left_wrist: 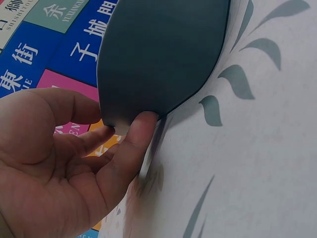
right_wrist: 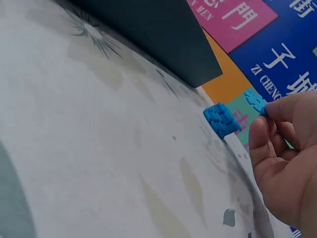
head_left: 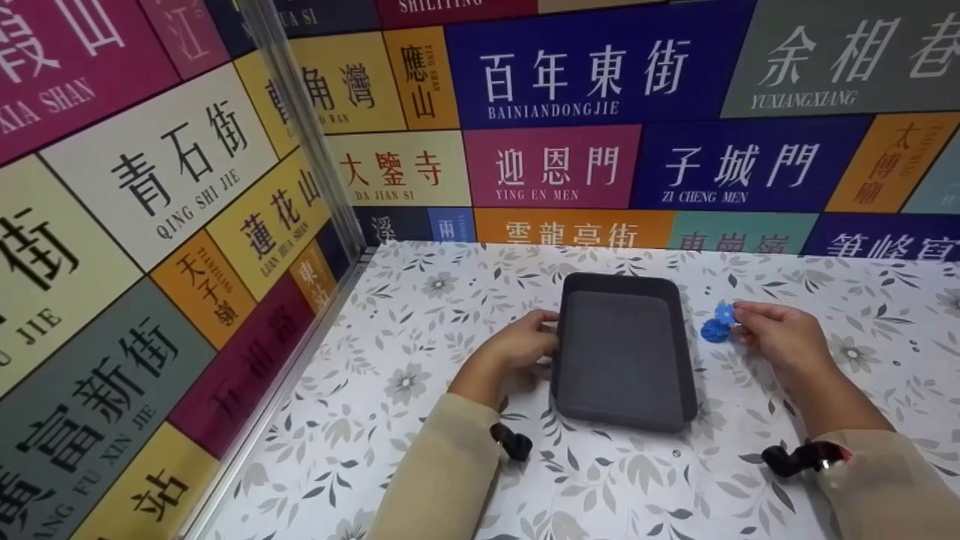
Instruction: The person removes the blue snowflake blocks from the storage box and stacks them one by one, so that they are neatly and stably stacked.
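A dark grey rectangular tray (head_left: 622,352) with low walls lies on the table. My left hand (head_left: 525,345) is at its left side, and in the left wrist view the thumb and bent fingers (left_wrist: 141,129) hold the edge of the tray (left_wrist: 158,59). To the right of the tray, my right hand (head_left: 784,334) pinches a small, flat, notched blue piece (right_wrist: 255,100) between thumb and forefinger. Just beside and below that piece sits a bumpy blue cluster (head_left: 715,330), which looks made of stacked small pieces (right_wrist: 220,120). The right hand's other fingers are curled in.
A white cloth with grey leaves and flowers covers the table (head_left: 405,382). Panels with coloured street-name signs stand at the back (head_left: 555,165) and along the left side (head_left: 180,172). A black strap device is on each sleeve.
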Available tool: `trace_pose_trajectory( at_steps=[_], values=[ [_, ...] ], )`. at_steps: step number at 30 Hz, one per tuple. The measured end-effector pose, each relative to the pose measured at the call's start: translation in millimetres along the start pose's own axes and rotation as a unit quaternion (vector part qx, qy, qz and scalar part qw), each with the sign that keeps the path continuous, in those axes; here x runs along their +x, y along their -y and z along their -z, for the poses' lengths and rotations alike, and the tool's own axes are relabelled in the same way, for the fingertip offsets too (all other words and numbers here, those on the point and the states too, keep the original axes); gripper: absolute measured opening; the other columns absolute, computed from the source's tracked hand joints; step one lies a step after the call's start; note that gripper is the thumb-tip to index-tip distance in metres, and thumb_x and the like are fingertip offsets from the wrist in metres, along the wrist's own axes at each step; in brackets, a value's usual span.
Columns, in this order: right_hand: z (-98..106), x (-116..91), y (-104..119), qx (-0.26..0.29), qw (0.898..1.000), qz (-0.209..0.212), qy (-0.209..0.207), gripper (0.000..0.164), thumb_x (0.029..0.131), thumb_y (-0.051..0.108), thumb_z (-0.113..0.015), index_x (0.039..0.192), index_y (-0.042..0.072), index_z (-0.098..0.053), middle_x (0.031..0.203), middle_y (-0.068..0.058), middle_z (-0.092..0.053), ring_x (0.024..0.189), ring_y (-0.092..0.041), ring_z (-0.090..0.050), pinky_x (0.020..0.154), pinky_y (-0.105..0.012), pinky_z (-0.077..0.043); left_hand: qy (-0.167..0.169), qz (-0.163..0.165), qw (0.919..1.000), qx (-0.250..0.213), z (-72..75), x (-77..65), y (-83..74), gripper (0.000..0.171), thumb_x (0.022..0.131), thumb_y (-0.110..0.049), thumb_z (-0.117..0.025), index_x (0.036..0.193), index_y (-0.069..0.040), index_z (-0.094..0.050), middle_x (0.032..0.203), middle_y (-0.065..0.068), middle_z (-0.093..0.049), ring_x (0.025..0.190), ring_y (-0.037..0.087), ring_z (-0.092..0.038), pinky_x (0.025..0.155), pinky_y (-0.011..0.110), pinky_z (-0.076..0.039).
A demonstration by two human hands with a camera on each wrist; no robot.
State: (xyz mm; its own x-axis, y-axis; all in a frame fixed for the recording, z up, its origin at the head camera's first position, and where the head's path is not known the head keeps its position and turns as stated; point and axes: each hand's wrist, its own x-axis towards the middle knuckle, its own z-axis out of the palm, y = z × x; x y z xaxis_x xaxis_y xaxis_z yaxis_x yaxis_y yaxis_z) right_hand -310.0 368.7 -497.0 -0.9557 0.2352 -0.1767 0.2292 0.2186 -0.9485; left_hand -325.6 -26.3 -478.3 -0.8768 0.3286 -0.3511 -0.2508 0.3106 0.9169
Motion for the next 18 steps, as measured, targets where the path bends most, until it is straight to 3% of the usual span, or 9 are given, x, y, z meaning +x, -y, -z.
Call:
trace_pose_trajectory(
  at_steps=[4,11,18],
  values=[
    [1.7,4.0,-5.4,-0.024,1.0,-0.005,0.014,0.041,0.105,0.039,-0.068,0.136,0.012,-0.069,0.088,0.019,-0.072,0.083,-0.002,-0.065,0.075,-0.019,-0.059,-0.001,0.004,1.0,-0.001,0.4,-0.6,0.0,0.061,0.094,-0.008,-0.063,0.152,-0.021,-0.053,0.129,0.003,-0.069,0.107,0.021,-0.073,0.074,0.034,-0.062],
    [2.1,5.2,-7.6,-0.025,0.999,-0.003,0.024,0.033,0.104,0.039,-0.069,0.128,0.017,-0.073,0.088,0.021,-0.073,0.084,-0.002,-0.065,0.075,-0.02,-0.059,0.0,0.003,1.0,-0.006,0.4,-0.8,-0.2,0.062,0.093,-0.008,-0.064,0.152,-0.021,-0.052,0.131,0.003,-0.069,0.108,0.021,-0.073,0.074,0.033,-0.061],
    [-0.9,5.8,-9.1,-0.063,0.998,0.01,0.011,0.052,0.104,0.037,-0.07,0.143,0.003,-0.064,0.087,0.027,-0.07,0.081,0.001,-0.065,0.074,-0.018,-0.059,-0.001,0.001,1.0,-0.006,0.2,-0.1,1.0,0.062,0.093,-0.008,-0.063,0.152,-0.02,-0.053,0.129,0.004,-0.069,0.108,0.02,-0.073,0.073,0.032,-0.061]
  ],
)
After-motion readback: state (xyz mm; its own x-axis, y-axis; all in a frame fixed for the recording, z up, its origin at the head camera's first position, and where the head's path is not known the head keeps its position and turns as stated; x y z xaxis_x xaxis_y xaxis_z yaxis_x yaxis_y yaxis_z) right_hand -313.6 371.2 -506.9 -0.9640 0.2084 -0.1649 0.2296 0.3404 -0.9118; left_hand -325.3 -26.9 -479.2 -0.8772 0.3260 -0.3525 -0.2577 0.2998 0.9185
